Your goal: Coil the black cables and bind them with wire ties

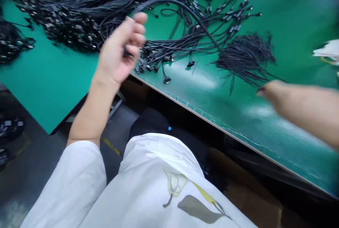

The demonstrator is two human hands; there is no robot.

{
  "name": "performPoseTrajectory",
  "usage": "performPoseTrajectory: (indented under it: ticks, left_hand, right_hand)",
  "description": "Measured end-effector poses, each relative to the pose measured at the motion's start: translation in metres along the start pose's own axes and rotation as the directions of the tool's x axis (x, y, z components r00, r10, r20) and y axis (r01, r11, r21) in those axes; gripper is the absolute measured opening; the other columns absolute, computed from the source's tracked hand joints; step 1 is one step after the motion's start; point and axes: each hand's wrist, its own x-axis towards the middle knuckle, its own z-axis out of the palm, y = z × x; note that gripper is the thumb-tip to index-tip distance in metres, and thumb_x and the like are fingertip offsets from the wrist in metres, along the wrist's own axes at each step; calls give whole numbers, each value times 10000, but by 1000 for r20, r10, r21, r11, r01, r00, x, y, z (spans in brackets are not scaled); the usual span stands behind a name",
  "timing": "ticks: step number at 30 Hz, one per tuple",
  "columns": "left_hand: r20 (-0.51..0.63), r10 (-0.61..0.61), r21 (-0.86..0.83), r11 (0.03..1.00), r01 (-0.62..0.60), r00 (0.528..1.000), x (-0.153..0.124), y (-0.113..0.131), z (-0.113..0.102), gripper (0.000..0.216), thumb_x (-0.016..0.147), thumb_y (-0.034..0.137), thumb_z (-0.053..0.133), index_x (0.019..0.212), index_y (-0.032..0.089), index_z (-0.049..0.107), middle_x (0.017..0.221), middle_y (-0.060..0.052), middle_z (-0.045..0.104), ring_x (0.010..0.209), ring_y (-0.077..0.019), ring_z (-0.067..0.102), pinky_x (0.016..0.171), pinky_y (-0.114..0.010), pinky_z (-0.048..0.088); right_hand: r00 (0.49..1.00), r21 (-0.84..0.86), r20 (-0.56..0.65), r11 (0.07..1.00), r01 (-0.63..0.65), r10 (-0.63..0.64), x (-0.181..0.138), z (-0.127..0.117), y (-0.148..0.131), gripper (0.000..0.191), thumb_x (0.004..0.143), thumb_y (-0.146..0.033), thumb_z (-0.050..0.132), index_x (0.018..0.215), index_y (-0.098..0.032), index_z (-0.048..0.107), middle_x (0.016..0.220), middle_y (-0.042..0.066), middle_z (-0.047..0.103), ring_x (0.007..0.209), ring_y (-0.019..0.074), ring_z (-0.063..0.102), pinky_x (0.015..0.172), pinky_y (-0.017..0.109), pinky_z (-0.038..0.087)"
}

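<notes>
My left hand (125,46) is raised over the front edge of the green table, its fingers curled round a black cable (182,5). From my fist the cable arcs up and to the right, coming down by a pile of thin black strips that look like cable ties (245,56). My right hand (272,92) is at the near right side of that pile, low over the tabletop. Motion smears it and its fingers are mostly hidden, so I cannot tell whether it holds anything. Behind my left hand lie loose black cables with connectors (180,44).
A large heap of bundled black cables (76,26) covers the table's left part. Another green surface (50,90) juts out at left, with more cables (13,40) on it. A white item (328,51) lies at far right. The table's front edge (185,106) runs diagonally before me.
</notes>
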Motion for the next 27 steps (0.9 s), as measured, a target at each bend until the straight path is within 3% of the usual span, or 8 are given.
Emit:
performPoseTrajectory:
  ticks: [3,5,7,11,14,18,22,27]
  left_hand:
    - [193,142,-160,981,-112,971,-34,14,57,250,923,284,496,1007,118,663,885,-17,714,956,-109,669,743,-216,571]
    - [466,271,-328,937,-121,842,-56,17,93,170,883,249,590,988,162,690,795,-14,707,893,-153,674,824,-279,549]
    - [663,321,-456,890,24,677,-71,13,114,199,905,267,558,1029,168,678,687,-1,653,732,-138,644,796,-289,533]
    - [781,213,-554,670,494,587,-60,2,109,218,921,302,535,962,134,667,484,77,364,406,-46,317,461,-161,401]
    - [737,143,-648,431,628,661,-33,0,90,222,906,288,553,862,109,675,462,105,193,369,-32,123,343,-112,251]
    - [509,-11,-831,254,495,860,-8,4,82,269,962,254,441,1011,113,664,492,90,213,367,-37,180,360,-83,280]
    - [525,-4,-768,430,476,851,7,4,111,275,879,222,592,1110,84,648,590,48,451,457,-23,378,421,-108,342]
    - [512,74,-662,669,338,856,5,4,164,328,850,298,630,1134,136,643,928,-83,675,724,-118,602,530,-184,421]
  right_hand:
    - [989,-5,114,995,97,-95,-21,3,-33,300,965,-424,401,874,-237,616,816,44,676,673,163,633,598,297,488]
    - [990,39,102,995,91,-94,-24,-1,-57,350,976,-429,325,871,-246,604,769,39,683,632,179,634,557,303,454]
    - [1000,52,0,998,23,-23,-17,-10,-67,358,962,-465,343,878,-240,609,792,33,688,665,174,634,573,289,437]
    - [971,26,-151,982,-186,187,-15,-23,-29,367,917,-516,416,870,-229,641,851,36,693,746,186,632,627,285,432]
    - [937,128,-208,958,-258,281,-36,-10,11,370,930,-492,396,961,-227,653,944,46,698,824,194,640,693,297,462]
    - [918,197,-300,959,-204,257,-62,17,25,312,955,-391,405,1064,-203,628,978,67,692,859,179,646,750,288,481]
    - [896,-90,-439,989,-116,66,-73,26,-5,218,954,-272,442,1021,-195,635,801,49,673,671,159,594,640,288,417]
    - [976,-39,-155,988,148,-152,-62,23,-51,258,930,-165,427,739,-187,598,619,3,576,534,144,510,563,289,318]
